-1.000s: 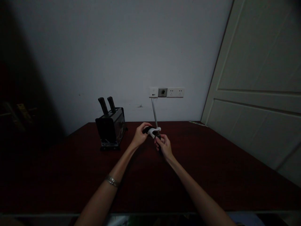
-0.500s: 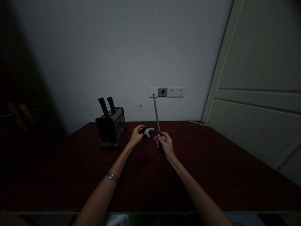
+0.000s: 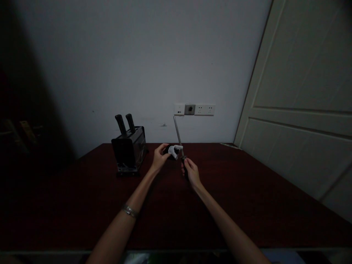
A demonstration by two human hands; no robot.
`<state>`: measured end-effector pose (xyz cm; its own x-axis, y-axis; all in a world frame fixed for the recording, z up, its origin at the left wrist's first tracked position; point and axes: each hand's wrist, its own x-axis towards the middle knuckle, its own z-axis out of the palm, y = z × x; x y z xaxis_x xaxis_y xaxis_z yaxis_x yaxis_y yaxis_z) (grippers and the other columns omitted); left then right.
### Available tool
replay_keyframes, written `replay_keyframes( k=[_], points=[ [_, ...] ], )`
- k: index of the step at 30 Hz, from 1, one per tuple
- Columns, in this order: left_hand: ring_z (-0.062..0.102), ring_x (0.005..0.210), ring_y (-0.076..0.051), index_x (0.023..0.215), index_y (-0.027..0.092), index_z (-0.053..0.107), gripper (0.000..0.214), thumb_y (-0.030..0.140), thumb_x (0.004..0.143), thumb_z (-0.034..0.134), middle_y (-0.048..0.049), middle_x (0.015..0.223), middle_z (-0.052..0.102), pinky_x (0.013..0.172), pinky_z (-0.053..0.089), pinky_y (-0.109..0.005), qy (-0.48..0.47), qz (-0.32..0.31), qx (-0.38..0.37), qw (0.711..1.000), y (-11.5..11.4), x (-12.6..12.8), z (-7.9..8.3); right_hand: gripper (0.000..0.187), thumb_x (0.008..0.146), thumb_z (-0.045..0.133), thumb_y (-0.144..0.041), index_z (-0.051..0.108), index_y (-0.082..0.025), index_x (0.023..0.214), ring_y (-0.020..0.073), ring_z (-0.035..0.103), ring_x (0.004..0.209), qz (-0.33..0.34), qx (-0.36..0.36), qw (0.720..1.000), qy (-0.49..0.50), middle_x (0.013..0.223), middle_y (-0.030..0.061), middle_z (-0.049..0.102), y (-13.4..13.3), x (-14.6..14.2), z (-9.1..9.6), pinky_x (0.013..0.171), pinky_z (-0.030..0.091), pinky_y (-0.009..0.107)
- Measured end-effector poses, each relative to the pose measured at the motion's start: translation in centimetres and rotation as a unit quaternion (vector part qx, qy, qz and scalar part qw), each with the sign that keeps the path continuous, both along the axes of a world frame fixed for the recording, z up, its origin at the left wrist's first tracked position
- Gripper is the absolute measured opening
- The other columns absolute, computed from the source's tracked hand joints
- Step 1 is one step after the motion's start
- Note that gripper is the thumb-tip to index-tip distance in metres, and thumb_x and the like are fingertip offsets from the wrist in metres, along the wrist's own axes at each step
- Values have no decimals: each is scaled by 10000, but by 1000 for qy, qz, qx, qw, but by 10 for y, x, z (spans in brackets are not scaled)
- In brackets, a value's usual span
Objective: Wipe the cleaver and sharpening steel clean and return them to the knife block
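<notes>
Midway, I judged: right hand [image 3: 192, 172] gripped the metal rod [image 3: 177, 132], left hand [image 3: 159, 157] pinched the black-and-white piece [image 3: 174, 150], neither set down!

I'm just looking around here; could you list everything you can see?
Slim metal rod with black handle: one, silver, in the right hand
Small black-and-white item: one, material unclear, in the left hand
Boxy slotted holder: one, black and silver, on the table, left
Black handles: two, upright in the holder
Broad table: one, dark red, below
Wall plates: four, three white, one grey, mid-wall
Wall: one, greyish, behind
Panelled door: one, pale, right
Metal bracelet: one, silvery, left forearm
Left hand: one, bare, centre
Right hand: one, bare, centre
</notes>
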<state>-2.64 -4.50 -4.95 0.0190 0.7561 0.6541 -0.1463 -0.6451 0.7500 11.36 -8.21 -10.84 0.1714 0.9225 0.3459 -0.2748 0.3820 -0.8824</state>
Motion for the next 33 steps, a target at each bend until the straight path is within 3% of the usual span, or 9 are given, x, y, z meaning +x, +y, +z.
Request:
replay_keyframes(
  k=[6, 10, 19, 26, 33],
  points=[
    [572, 772, -155, 860, 169, 625, 307, 20, 607, 534, -18, 815, 633, 700, 416, -230, 191, -32, 69, 979, -8, 7, -6, 391, 645, 629, -549, 553, -173, 716, 47, 352, 361, 0, -20, 1000, 2, 485, -69, 435, -2, 0, -1, 319, 275, 158],
    [568, 774, -141, 886, 148, 599, 345, -7, 608, 467, -16, 823, 622, 702, 418, -230, 233, -21, 97, 967, -4, 7, -9, 408, 623, 640, -558, 549, -168, 701, 46, 362, 360, 0, -26, 1000, 10, 520, -57, 461, -4, 1, 0, 312, 268, 165],
    [555, 752, -126, 832, 131, 586, 353, -21, 548, 441, -3, 784, 612, 693, 429, -216, 215, -46, 45, 974, 2, 1, -6, 363, 675, 621, -507, 512, -165, 624, 42, 361, 359, 34, -20, 999, 20, 542, -44, 466, -8, 2, 2, 311, 236, 170],
    [541, 700, -132, 773, 128, 599, 267, 82, 510, 578, 2, 732, 602, 673, 427, -236, 79, -90, -62, 991, 7, -1, -3, 343, 697, 605, -492, 498, -170, 642, 45, 377, 368, 56, -20, 998, 32, 566, -42, 482, -10, 3, 3, 311, 236, 166],
    [522, 610, -118, 742, 127, 620, 256, 118, 489, 583, 1, 679, 601, 578, 404, -219, -30, -156, -129, 979, -4, -1, 3, 362, 661, 632, -505, 498, -170, 639, 37, 360, 352, 37, -33, 998, 46, 539, -53, 470, -6, 2, 2, 301, 235, 155]
  ],
)
